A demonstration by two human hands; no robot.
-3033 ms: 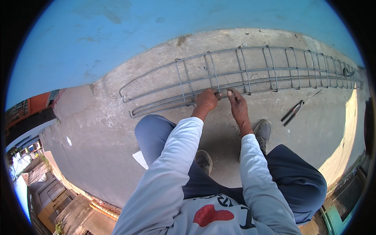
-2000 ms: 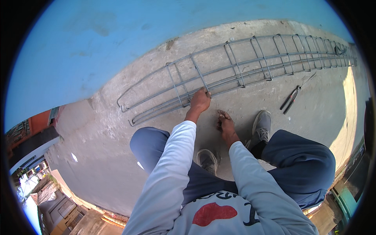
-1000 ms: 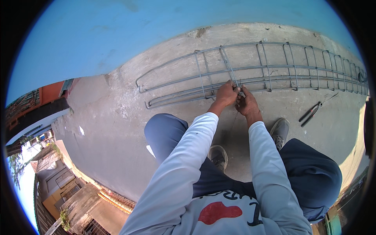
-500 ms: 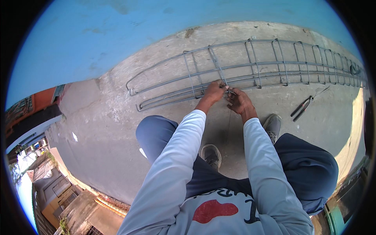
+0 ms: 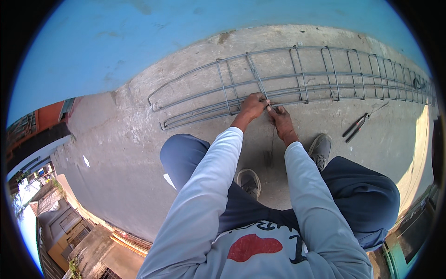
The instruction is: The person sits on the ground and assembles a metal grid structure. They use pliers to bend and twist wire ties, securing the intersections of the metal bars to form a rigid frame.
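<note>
A long cage of steel rebar [image 5: 278, 76] lies across the ground in front of me, its long bars crossed by rectangular stirrups. My left hand [image 5: 253, 107] is closed around the near bars, where the lower end of a stirrup [image 5: 257, 74] meets them. Right beside it, my right hand [image 5: 281, 122] is pinched at the same joint, fingertips almost touching the left thumb. Whatever the right fingers hold is too small to make out. To the right of my hands lie pliers [image 5: 356, 129] with dark and red handles, a thin wire by their jaws.
My shoes [image 5: 249, 182] stand on the grey concrete [image 5: 134, 172] just behind the cage. A blue surface [image 5: 139, 42] borders the far side. A coil of wire [image 5: 419, 83] rests on the cage's right end. Buildings [image 5: 69, 228] appear below at the left.
My right hand has shifted slightly left and its fingers have drawn in closer to the joint. My left hand stays at the same bars. The cage and pliers lie as before.
</note>
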